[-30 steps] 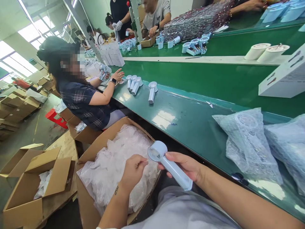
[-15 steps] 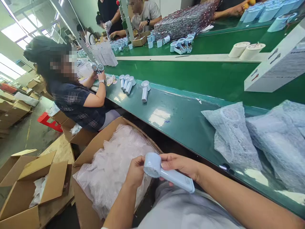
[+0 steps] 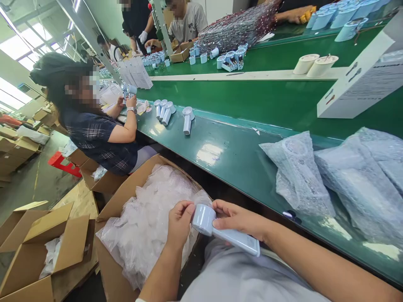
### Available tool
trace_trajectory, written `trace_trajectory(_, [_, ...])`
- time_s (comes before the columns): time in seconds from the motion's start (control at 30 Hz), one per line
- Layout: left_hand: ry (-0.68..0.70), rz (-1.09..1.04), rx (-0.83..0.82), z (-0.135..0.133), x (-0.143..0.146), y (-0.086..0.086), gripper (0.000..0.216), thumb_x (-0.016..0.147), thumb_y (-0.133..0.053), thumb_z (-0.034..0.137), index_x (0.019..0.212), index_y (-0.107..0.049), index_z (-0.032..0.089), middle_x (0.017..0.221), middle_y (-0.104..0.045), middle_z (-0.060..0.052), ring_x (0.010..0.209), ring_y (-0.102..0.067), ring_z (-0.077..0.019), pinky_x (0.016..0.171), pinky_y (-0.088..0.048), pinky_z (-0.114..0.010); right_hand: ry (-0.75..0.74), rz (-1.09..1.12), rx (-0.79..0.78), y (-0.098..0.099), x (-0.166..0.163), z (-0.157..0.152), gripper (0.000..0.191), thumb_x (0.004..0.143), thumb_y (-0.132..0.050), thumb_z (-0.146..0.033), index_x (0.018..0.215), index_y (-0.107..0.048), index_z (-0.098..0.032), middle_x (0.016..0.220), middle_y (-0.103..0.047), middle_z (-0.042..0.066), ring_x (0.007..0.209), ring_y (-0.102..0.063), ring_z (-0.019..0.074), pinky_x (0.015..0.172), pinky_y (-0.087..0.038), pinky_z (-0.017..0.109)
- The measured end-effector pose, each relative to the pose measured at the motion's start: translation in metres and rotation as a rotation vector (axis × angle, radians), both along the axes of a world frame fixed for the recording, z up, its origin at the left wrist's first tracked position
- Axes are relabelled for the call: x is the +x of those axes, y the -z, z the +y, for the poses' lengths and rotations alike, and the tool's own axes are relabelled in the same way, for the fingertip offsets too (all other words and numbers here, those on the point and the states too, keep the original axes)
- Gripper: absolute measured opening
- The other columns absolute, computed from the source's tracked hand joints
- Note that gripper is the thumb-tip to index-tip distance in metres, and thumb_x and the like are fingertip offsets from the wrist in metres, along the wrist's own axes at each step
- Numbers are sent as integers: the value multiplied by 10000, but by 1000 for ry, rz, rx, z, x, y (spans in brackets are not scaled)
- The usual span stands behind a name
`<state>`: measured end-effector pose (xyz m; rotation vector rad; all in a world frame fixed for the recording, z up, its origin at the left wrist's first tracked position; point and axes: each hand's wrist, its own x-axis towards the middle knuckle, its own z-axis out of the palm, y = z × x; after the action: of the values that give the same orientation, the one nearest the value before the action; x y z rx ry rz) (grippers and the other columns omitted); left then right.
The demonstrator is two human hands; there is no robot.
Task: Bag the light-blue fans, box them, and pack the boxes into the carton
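A light blue handheld fan with a drum-shaped head and a straight handle is held over my lap. My right hand is closed around the neck and upper handle, thumb on top, with some fingers hidden behind. At the left edge of the fan's head, my left hand is closed in a pinch, thumb and forefinger against the rim. Just left of my hands, a cardboard box full of clear plastic bags stands below the bench.
The green bench carries several blue fans, bubble-wrapped packages and a white printed carton. A co-worker sits at left, holding fans. Open cardboard boxes lie on the floor at left.
The fan has turned slightly, so its front face shows less and the side of its head more. Both hands remain on it. The view has shifted a little.
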<state>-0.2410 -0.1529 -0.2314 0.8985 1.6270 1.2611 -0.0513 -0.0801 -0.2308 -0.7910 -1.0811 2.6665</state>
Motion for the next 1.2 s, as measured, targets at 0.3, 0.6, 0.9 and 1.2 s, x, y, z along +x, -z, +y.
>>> trace_trajectory(0.3, [327,668,597,-23,0,2,155,873,-468,74,913,-578,176,755,-569,-29,720,-534,-141,648,-459,-257,157,-74,-47,-9,6,-5,530,647,-794,-409,1043,-508,-203,904,-625,30,688,-637,173,482,-527,264])
trace_trajectory(0.6, [246,705,637,-28,36,3,243,860,-462,53,1053,-504,194,849,-585,-49,779,-564,-156,697,-489,-276,321,-249,-126,7,-21,-40,413,653,-766,-376,854,-438,-228,673,-553,-65,581,-545,107,515,-443,209])
trace_trajectory(0.9, [385,232,123,-44,16,-21,50,944,-470,250,931,-492,207,801,-509,-10,714,-504,-121,651,-431,-229,-69,-605,1065,-40,40,-34,170,873,-441,-242,713,-472,-194,725,-570,33,655,-536,163,583,-339,274])
trace_trajectory(1.2, [668,-88,49,-25,38,-47,170,889,-584,347,902,-515,192,772,-500,-9,664,-445,-105,598,-357,-227,-220,-573,1074,-104,80,-30,276,868,-454,-270,615,-366,-204,581,-429,-24,513,-337,112,491,-230,260])
